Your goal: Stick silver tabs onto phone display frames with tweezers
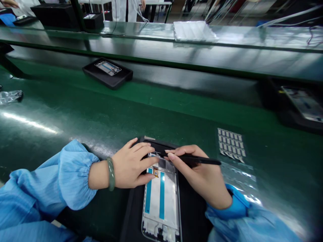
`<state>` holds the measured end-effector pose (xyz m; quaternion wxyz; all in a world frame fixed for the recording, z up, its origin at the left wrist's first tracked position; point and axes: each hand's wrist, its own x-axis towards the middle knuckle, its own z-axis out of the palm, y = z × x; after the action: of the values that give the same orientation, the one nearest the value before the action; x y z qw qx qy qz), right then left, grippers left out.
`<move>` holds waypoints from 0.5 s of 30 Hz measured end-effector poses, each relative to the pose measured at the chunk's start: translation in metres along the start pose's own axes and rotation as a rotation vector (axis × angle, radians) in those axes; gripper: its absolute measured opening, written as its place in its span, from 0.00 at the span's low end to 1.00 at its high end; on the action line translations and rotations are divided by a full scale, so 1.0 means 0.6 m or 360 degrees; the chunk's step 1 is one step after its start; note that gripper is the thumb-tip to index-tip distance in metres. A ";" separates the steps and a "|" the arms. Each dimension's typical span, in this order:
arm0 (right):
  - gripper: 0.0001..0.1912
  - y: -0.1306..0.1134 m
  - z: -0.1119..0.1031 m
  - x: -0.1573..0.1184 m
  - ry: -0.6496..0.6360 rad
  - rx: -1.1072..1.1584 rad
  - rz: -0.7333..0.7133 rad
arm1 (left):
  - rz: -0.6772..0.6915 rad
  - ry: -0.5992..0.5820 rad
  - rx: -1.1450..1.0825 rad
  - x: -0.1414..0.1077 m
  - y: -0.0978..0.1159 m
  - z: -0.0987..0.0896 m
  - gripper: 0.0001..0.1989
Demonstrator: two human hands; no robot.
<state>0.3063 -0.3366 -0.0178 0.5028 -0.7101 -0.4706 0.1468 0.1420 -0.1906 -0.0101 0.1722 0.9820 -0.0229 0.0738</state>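
Observation:
A phone frame (pixel 170 198) with two blue strips lies in a black tray (pixel 193 215) in front of me. My left hand (pixel 133 164) rests over its upper left part, fingers spread, fingertips on the frame. Between the thumb and fingers of my right hand (pixel 199 174) is a pair of black tweezers (pixel 202 159), its tip pointing left at the frame's top end. What the tip touches is hidden by my fingers. A small gold-and-brown flex part (pixel 156 172) shows near my left thumb.
Right of the tray lies a sheet of small grey stickers (pixel 231 143) on clear film. Another black tray (pixel 111 80) with a phone frame sits farther back, and a third tray (pixel 277 104) at far right. A raised shelf (pixel 151 47) runs across, bearing white packaging (pixel 193 31).

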 end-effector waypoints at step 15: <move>0.05 0.000 0.003 -0.002 0.0023 0.0035 -0.0009 | 0.0016 0.0044 0.0006 0.000 0.000 0.000 0.20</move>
<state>0.3045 -0.3367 -0.0192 0.5144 -0.7042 -0.4674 0.1453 0.1418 -0.1908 -0.0100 0.1702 0.9811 -0.0254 0.0883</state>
